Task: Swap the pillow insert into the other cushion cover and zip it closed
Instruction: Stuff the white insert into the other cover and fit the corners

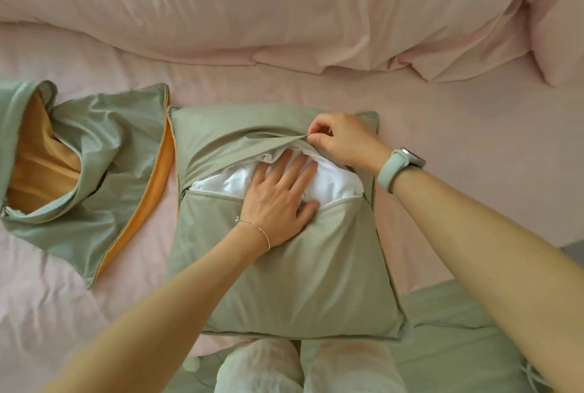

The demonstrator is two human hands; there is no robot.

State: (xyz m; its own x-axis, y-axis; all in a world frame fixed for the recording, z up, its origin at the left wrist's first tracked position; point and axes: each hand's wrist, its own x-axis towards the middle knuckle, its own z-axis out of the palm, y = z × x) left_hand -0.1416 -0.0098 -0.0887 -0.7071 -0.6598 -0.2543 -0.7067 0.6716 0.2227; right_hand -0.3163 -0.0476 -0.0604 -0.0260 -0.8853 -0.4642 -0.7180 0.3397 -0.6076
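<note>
Head view showed the left hand [278, 200] spread flat, pressing the white pillow insert [335, 185]; at one o'clock, the right hand [343, 140] pinched the sage cushion cover's [303, 282] zip edge.

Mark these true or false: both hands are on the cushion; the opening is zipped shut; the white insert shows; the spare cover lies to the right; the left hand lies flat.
1. Both hands are on the cushion. True.
2. The opening is zipped shut. False: it gapes open.
3. The white insert shows. True.
4. The spare cover lies right of the cushion. False: it lies to its left.
5. The left hand lies flat on the insert. True; the right hand pinches the upper edge.
</note>
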